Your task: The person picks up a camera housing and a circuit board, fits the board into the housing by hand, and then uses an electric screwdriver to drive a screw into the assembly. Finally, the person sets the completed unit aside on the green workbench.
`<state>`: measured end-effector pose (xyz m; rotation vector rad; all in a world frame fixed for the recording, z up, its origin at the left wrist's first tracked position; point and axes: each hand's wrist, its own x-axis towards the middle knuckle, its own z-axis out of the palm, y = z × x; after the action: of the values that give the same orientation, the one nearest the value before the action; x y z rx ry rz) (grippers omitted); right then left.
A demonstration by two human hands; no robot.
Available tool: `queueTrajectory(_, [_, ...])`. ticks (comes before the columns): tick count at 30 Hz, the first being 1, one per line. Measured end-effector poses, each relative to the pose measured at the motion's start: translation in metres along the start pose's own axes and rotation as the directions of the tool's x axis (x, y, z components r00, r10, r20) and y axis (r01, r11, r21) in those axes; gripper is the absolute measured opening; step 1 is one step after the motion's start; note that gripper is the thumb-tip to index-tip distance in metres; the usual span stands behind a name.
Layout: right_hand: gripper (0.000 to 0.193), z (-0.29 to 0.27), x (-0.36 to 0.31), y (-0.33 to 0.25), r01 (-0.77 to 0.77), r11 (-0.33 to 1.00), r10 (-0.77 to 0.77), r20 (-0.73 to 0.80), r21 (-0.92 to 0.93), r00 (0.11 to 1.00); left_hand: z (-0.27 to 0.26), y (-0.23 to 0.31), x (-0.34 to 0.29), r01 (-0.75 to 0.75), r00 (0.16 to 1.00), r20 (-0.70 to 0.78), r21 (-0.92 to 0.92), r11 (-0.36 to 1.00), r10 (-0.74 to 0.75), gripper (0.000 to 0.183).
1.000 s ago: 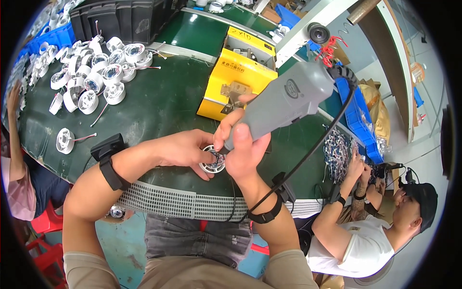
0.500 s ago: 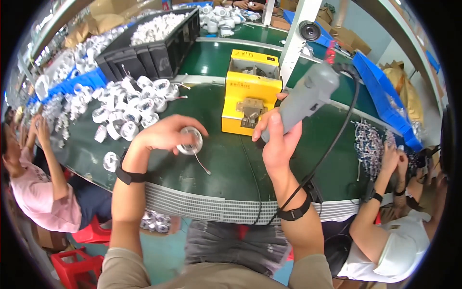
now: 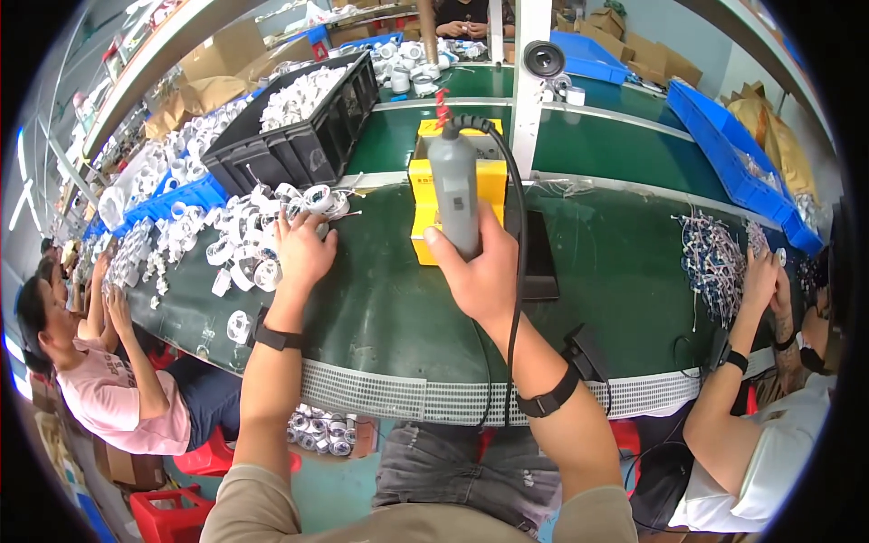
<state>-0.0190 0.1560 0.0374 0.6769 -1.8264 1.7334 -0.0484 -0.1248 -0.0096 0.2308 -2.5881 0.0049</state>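
My right hand (image 3: 478, 271) is wrapped round a grey corded electric screwdriver (image 3: 455, 190), held upright with its cable end at the top. The tool covers part of a yellow box-shaped machine (image 3: 422, 195) behind it, and its lower tip is hidden. At the near right edge of a heap of white round lamp housings (image 3: 243, 237), my left hand (image 3: 305, 252) reaches forward, fingers stretched out and thumb apart. Its fingertips touch or overlap the housings, and nothing gripped shows. One housing (image 3: 238, 327) lies by itself near my left wristband.
A black crate (image 3: 272, 149) of small white parts stands behind the heap. A black flat block (image 3: 540, 258) sits right of the machine. Bundled wired parts (image 3: 711, 267) lie by a co-worker's hands (image 3: 765, 276) at right. Another person (image 3: 113, 389) works at left.
My left hand has moved up and left to the heap; the wired housing it held is no longer in it. My right hand has brought the screwdriver left and more upright, before the yellow machine.
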Motion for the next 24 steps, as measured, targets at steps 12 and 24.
queueTrajectory(12, [0.023, 0.009, -0.028, -0.015, -0.264, 0.910, 0.216, 0.179, 0.321, 0.960, -0.018, 0.076, -0.025, -0.541, 0.835, -0.337, -0.646, 0.538, 0.435, 0.013])
queueTrajectory(24, [0.023, 0.013, -0.023, -0.015, -0.374, 0.870, 0.316, 0.218, 0.320, 0.923, -0.021, 0.081, -0.030, -0.619, 0.764, -0.380, -0.660, 0.425, 0.522, 0.014])
